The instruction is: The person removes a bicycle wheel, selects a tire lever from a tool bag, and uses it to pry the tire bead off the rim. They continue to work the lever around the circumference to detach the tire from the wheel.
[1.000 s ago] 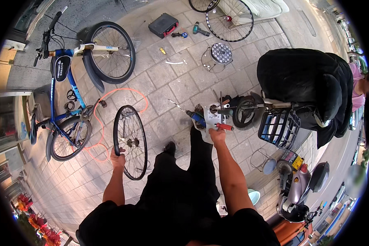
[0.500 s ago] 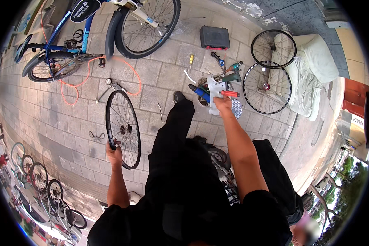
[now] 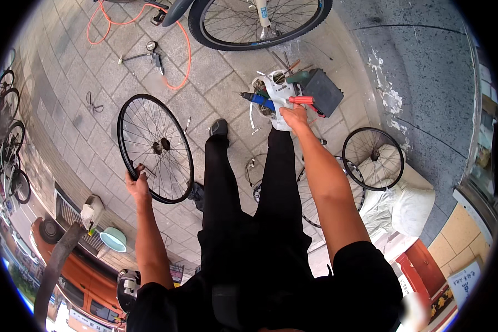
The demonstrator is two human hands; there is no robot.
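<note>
My left hand (image 3: 139,185) grips the rim of a black bicycle wheel (image 3: 161,146) without a tyre, tilted up on the left. Out to the right, my right hand (image 3: 294,117) is closed on the edge of a white plastic tool container (image 3: 280,90). Tools poke out of it: a blue-handled tool (image 3: 257,100) on its left and a red-handled screwdriver (image 3: 301,100) just above my fingers. A green-handled tool (image 3: 299,77) also shows at its far side. Part of the container's inside is hidden.
A dark toolbox (image 3: 323,92) is beyond the container. Two more wheels, one a small black wheel (image 3: 374,157), rest by a white covered cushion (image 3: 415,213). A bicycle tyre (image 3: 210,39), an orange air hose (image 3: 189,61) and an inflator gauge (image 3: 151,46) lie farther off.
My view has turned and the toolbox now appears beside the container. Both hands keep their holds; the container is off the ground, carried along with the wheel.
</note>
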